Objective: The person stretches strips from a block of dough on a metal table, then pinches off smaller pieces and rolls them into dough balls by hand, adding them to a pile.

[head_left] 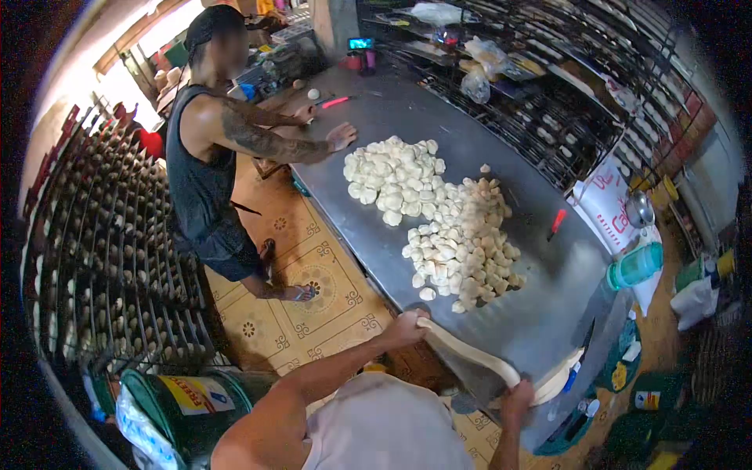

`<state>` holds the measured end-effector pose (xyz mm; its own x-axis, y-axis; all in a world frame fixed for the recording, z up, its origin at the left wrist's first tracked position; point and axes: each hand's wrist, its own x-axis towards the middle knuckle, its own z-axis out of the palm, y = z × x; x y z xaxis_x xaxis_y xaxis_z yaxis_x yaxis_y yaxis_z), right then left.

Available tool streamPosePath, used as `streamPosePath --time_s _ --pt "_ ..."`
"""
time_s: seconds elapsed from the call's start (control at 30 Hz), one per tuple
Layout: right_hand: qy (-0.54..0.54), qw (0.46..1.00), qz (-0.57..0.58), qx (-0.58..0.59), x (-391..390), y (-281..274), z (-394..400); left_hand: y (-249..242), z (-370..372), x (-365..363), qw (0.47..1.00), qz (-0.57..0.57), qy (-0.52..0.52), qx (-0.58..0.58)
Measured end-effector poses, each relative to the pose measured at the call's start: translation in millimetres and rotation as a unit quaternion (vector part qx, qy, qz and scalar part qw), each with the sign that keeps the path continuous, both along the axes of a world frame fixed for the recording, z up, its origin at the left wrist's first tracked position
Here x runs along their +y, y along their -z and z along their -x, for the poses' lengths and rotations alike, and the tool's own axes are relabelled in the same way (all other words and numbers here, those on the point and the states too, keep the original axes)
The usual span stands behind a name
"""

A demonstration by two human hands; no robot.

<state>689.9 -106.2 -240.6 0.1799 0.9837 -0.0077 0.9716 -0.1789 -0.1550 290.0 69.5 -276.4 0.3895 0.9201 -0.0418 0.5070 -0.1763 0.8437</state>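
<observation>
A long rope of pale dough stretches along the near edge of the metal table. My left hand is closed around its far-left end. Farther right, my right hand grips the same rope, and more dough lies on the tabletop just beyond it. A knife with a blue handle rests beside that dough. Ahead of my hands, a large heap of small cut dough pieces joins a second heap of rounder dough balls.
A co-worker stands at the table's left side, hands over the metal table. A red-handled knife lies at right, near a teal container. Racks of dough line the left; a green bucket stands below.
</observation>
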Motion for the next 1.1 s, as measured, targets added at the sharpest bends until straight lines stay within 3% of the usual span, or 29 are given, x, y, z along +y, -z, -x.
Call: streamPosePath --time_s 0.1,0.2,0.23,0.3,0.33,0.4,0.43,0.5,0.53,0.6,0.67,0.7,0.77,0.9,1.1 --pt "0.040 0.996 0.035 0.067 2.8 -1.6 12.6 -23.9 -16.1 0.8 0.989 0.099 -0.107 -0.012" --pt "0.017 0.952 0.037 0.303 22.6 -79.6 32.0 -33.2 -25.7 9.2 0.984 0.142 -0.092 0.052" --pt "0.017 0.950 0.042 0.308 31.3 -97.4 21.3 -35.6 -31.2 8.4 0.979 0.169 -0.080 0.082" --pt "0.074 0.887 0.048 0.454 51.6 -118.8 -10.7 -61.9 -47.4 3.6 0.973 0.201 -0.097 0.055" --pt "0.071 0.885 0.048 0.457 52.4 -109.0 -32.5 -78.6 -54.4 3.0 0.967 0.228 -0.109 0.026" --pt "0.021 0.971 0.032 0.238 52.7 -69.3 -77.6 -81.0 -67.7 5.2 0.960 0.251 -0.123 -0.001" --pt "-0.004 0.992 0.025 0.120 56.0 -52.6 -84.8 -59.1 -78.6 4.5 0.976 0.180 -0.116 0.038" --pt "-0.044 0.990 -0.041 0.129 63.6 -24.5 -66.8 -25.4 -97.7 3.1 0.988 0.039 -0.097 0.112" --pt "-0.083 0.982 -0.109 0.134 66.8 -14.1 -53.3 -25.7 -104.2 4.4 0.988 0.039 -0.097 0.110" --pt "-0.152 0.947 -0.095 0.266 80.7 -5.9 -6.9 -37.3 -117.3 11.4 0.980 0.071 -0.096 0.160" --pt "-0.100 0.941 0.085 0.311 106.7 -81.6 65.6 -56.7 -126.7 17.3 0.975 0.088 -0.098 0.181" --pt "-0.104 0.942 0.086 0.307 118.3 -73.2 84.5 -72.2 -131.8 19.3 0.977 0.069 -0.066 0.191" --pt "-0.186 0.872 -0.070 0.447 143.1 -39.7 119.9 -92.1 -135.3 24.0 0.977 0.033 0.001 0.212" --pt "-0.138 0.902 0.037 0.408 172.1 -32.0 138.5 -75.3 -133.2 43.9 0.977 -0.003 -0.025 0.212" --pt "-0.140 0.951 0.070 0.266 161.8 2.5 113.0 -64.0 -143.2 44.2 0.986 0.013 0.001 0.166"
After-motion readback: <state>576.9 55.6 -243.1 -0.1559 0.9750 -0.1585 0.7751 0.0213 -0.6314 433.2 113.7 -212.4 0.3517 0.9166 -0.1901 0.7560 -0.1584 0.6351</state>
